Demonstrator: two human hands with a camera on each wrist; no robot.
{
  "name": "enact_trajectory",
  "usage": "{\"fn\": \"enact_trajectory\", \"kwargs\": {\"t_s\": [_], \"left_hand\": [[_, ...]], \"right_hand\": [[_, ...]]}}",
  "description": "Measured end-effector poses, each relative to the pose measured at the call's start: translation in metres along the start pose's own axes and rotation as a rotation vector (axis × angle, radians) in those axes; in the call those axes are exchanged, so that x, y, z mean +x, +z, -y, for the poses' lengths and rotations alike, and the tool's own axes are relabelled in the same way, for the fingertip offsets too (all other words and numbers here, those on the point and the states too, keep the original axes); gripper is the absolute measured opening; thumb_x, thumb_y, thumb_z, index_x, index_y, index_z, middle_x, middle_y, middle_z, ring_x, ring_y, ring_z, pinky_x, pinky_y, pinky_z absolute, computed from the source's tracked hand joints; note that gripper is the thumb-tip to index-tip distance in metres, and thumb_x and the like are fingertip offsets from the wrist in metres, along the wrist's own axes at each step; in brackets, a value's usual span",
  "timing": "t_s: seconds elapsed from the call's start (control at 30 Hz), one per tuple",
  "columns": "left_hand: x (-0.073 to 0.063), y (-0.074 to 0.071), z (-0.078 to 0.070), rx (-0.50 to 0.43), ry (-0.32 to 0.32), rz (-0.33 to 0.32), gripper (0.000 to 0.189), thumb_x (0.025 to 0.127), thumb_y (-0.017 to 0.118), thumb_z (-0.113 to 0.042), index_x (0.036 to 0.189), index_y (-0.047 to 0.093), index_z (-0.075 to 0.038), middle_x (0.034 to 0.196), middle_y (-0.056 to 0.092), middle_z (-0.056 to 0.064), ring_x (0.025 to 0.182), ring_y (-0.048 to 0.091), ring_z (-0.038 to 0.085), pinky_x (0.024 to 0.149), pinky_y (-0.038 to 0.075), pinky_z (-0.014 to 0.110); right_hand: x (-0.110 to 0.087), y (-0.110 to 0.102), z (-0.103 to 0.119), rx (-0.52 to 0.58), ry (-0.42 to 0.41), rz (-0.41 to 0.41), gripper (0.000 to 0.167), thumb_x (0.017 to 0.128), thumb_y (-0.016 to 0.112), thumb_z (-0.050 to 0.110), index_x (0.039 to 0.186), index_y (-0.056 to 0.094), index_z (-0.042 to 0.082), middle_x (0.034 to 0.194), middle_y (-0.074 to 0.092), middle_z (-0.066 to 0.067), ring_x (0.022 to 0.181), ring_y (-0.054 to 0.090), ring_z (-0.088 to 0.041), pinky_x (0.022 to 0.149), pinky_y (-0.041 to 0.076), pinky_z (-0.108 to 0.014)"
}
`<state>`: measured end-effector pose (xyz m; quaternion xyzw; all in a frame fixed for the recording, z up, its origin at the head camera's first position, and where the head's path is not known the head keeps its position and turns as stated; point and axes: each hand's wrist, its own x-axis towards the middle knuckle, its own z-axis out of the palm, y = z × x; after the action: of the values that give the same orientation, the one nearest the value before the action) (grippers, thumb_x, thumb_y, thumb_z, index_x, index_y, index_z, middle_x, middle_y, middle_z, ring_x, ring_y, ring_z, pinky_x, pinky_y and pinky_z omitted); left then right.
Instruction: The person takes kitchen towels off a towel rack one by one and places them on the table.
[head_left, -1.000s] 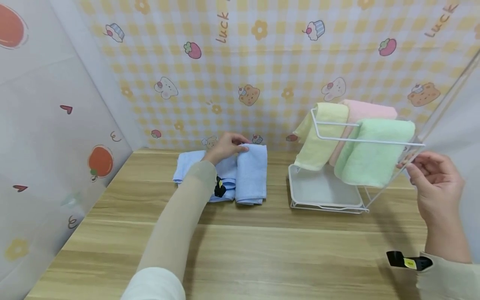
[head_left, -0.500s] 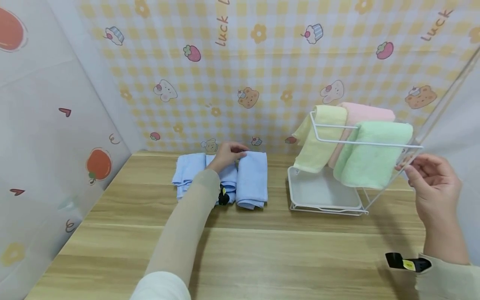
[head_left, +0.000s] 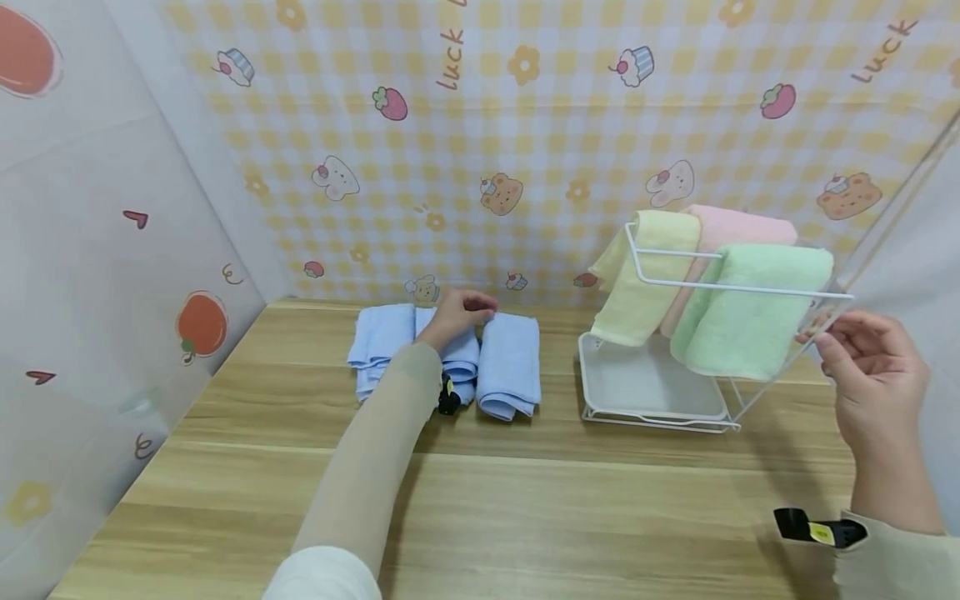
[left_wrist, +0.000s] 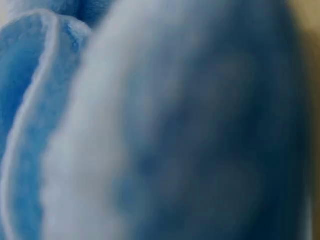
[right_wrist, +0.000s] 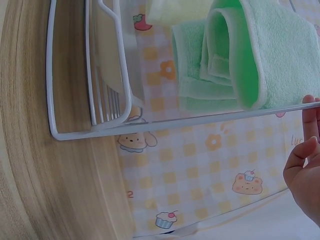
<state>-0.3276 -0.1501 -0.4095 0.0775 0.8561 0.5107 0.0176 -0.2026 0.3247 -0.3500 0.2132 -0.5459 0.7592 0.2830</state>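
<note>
My left hand (head_left: 457, 317) is at the top left corner of a folded blue towel (head_left: 510, 367), thumb and fingertips pinching at its edge. This towel lies in a row on the wooden table with two other folded blue towels (head_left: 384, 333). Blurred blue cloth (left_wrist: 190, 130) nearly fills the left wrist view. My right hand (head_left: 877, 375) holds the slanted side wire of a white wire rack (head_left: 750, 289), fingers behind and thumb in front. Yellow (head_left: 645, 283), pink (head_left: 742, 225) and green (head_left: 757, 308) towels hang over the rack's bars.
A pale tray (head_left: 652, 379) sits in the rack's base. The wooden table (head_left: 525, 517) extends toward me. Behind it stands a checked yellow backdrop (head_left: 420, 142), with a white patterned panel (head_left: 90, 275) along the left.
My left hand and the right-hand blue towel have come slightly down and toward me, and the towel now lies flatter beside the others. The right hand stays on the rack.
</note>
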Motion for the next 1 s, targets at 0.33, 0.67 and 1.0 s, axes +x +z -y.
{"fn": "enact_trajectory", "kwargs": {"t_s": [0.33,0.67,1.0], "left_hand": [[-0.011,-0.007,-0.017,-0.065,0.010,-0.022,0.029,0.097,0.066,-0.017,0.123,0.067,-0.004,0.123,0.069,0.011,0.116,0.063,0.024,0.101,0.052,0.035],[-0.023,-0.007,-0.070,-0.030,0.159,-0.026,0.030,0.098,0.064,-0.027,0.123,0.069,-0.011,0.122,0.070,0.006,0.116,0.060,0.020,0.099,0.051,0.040],[-0.034,0.006,-0.145,-0.041,0.410,-0.043,0.029,0.098,0.065,-0.021,0.123,0.068,-0.009,0.121,0.071,0.006,0.113,0.065,0.019,0.092,0.056,0.028]], "right_hand": [[-0.001,0.004,0.001,-0.038,-0.034,-0.043,0.026,0.088,0.057,-0.020,0.114,0.059,-0.019,0.094,0.071,-0.009,0.078,0.065,-0.012,0.059,0.050,-0.012],[0.000,0.007,-0.002,0.068,-0.032,-0.068,0.027,0.086,0.058,-0.022,0.113,0.056,-0.022,0.093,0.071,-0.014,0.077,0.065,-0.017,0.058,0.051,-0.015],[-0.004,0.012,-0.004,-0.057,-0.051,-0.148,0.024,0.087,0.060,-0.019,0.111,0.062,-0.016,0.094,0.072,-0.010,0.080,0.065,-0.014,0.064,0.052,-0.012]]}}
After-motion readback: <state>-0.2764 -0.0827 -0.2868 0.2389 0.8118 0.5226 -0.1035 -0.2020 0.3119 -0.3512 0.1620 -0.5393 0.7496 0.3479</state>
